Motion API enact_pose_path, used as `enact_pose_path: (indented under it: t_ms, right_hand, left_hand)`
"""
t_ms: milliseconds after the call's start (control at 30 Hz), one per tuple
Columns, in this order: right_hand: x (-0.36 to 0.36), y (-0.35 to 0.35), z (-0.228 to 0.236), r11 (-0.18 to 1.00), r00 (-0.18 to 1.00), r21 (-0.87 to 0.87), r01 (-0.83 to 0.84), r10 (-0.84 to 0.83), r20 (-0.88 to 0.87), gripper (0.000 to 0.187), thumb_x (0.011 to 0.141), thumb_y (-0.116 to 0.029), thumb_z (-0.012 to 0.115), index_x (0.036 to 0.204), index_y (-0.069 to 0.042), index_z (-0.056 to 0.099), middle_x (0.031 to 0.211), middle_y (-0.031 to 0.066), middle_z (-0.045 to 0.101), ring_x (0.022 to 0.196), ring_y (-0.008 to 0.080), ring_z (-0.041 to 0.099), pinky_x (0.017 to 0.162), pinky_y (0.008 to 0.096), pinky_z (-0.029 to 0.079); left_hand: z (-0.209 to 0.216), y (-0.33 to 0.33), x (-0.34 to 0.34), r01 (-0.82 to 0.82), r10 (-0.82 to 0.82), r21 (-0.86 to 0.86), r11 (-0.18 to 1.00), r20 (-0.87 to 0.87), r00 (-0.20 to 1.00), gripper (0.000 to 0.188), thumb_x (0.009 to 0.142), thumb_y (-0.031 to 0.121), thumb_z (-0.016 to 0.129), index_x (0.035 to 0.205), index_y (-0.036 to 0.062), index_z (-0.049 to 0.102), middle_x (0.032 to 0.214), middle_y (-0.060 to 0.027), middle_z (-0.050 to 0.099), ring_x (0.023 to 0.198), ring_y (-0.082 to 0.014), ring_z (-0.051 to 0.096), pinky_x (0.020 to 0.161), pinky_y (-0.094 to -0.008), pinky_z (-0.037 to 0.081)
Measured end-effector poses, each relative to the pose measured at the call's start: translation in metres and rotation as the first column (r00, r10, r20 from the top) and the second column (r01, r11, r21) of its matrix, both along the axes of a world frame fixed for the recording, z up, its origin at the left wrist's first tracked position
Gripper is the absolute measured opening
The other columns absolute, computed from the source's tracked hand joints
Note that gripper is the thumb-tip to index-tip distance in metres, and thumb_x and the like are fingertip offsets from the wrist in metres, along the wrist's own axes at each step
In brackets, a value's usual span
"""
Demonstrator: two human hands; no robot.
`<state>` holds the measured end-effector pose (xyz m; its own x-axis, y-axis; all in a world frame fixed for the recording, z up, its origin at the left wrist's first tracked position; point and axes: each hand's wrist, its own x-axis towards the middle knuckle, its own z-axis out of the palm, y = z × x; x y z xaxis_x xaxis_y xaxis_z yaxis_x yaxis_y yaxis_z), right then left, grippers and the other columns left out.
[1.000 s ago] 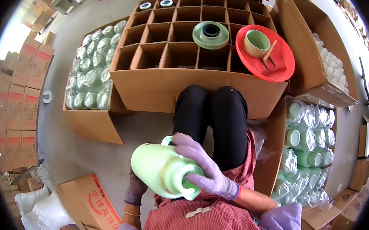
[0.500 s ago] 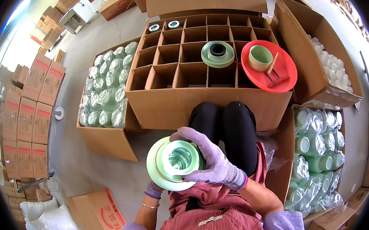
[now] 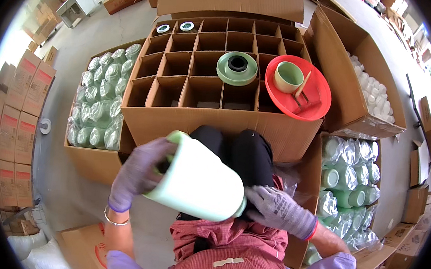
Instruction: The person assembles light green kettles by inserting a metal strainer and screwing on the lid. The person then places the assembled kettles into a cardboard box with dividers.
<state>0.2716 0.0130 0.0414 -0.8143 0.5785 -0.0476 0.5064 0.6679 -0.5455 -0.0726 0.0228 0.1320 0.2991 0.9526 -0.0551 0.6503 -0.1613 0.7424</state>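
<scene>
A pale green thermos flask [image 3: 199, 181] lies tilted on its side above my lap, one end to the left and a lipped end to the lower right. My left hand [image 3: 140, 172], in a purple-grey knit glove and blurred, is closed on the left end, its fingers at the dark opening. The gloved right hand [image 3: 282, 209] has curled fingers against the lipped end. Part of that end is hidden by the hand and the flask's body. In front of me, a green ring-shaped part with a black collar [image 3: 236, 68] rests on the dividers of a partitioned carton [image 3: 216, 122].
A red plate [image 3: 320, 104] on the carton holds a green cup [image 3: 289, 75] and a handled tool [image 3: 303, 86]. Cartons of plastic-wrapped green flasks stand left [image 3: 103, 91] and right [image 3: 354, 184]. Another box holds white parts [image 3: 376, 93]. Two flask mouths [image 3: 187, 26] show in far compartments.
The flask has turned from mouth-up to lying sideways, its long body now showing. My left hand has come up to its left end; my right hand has shifted right and lower.
</scene>
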Motion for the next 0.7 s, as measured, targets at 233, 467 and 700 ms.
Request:
enact_pose_path:
  t_ms: [233,467,700]
  right_hand:
    - [-0.076,0.203,0.031,0.838,0.966,0.529,0.135,0.007,-0.257,0.020,0.085,-0.012,0.064,0.105,-0.008,0.064,0.101,0.0146,0.059,0.091,0.0337,0.062,0.077,0.0455,0.053]
    - [-0.117,0.349,-0.017,0.975,0.965,0.220,0.042,-0.097,0.245,0.068,0.078,-0.004,0.068,0.140,-0.029,0.053,0.129,0.0214,0.048,0.115,0.0414,0.055,0.104,0.0449,0.047]
    - [-0.111,0.174,0.038,0.820,0.974,0.564,0.101,0.034,-0.224,0.066,0.080,-0.031,0.077,0.135,-0.005,0.049,0.104,0.0187,0.059,0.092,0.0365,0.065,0.075,0.0424,0.055]
  left_hand:
    - [-0.081,0.026,0.096,0.435,-0.474,-0.191,0.880,-0.401,0.784,0.048,0.089,0.051,0.065,0.103,0.0049,0.064,0.102,-0.0138,0.066,0.086,-0.0327,0.069,0.075,-0.0388,0.056]
    - [-0.070,0.041,0.083,-0.007,0.007,0.016,1.000,0.001,1.000,0.057,0.094,0.052,0.060,0.129,0.0070,0.060,0.117,-0.0159,0.065,0.092,-0.0234,0.068,0.080,-0.0372,0.056]
    - [-0.069,0.071,0.076,0.070,0.311,-0.313,0.947,0.950,0.034,0.071,0.101,0.062,0.039,0.150,0.0111,0.035,0.145,-0.0101,0.048,0.118,-0.0233,0.059,0.103,-0.0456,0.048]
